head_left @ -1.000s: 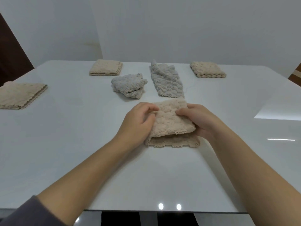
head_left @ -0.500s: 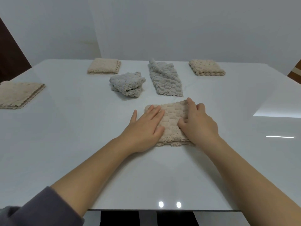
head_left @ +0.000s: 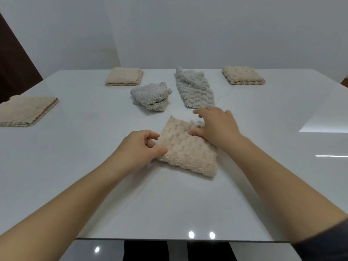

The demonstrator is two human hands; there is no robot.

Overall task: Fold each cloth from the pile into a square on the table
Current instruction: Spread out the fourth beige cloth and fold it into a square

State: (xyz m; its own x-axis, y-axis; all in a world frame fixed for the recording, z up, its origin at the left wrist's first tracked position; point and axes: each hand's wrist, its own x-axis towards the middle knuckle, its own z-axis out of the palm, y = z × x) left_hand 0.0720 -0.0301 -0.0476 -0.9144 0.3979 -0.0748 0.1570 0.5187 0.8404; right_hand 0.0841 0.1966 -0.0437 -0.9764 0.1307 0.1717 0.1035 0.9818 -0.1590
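Note:
A beige bumpy cloth [head_left: 186,149], folded into a rough square, lies turned at an angle in the middle of the white table [head_left: 75,166]. My left hand [head_left: 139,149] pinches its left edge between thumb and curled fingers. Resting on the cloth's far right part is my right hand [head_left: 216,127], fingers spread and thumb pressing the top. Behind it lie a crumpled grey cloth [head_left: 151,96] and a long, loosely spread grey cloth [head_left: 194,89].
Three folded beige squares sit around the table: one at the left edge [head_left: 26,110], one at the back left [head_left: 124,76], one at the back right [head_left: 243,75]. A white wall stands behind the table. The near table edge runs below my forearms.
The beige cloth went from half-folded and lifted to flat, then rotated on the table. My left hand shifted from pressing flat to pinching the left edge; my right hand moved farther away.

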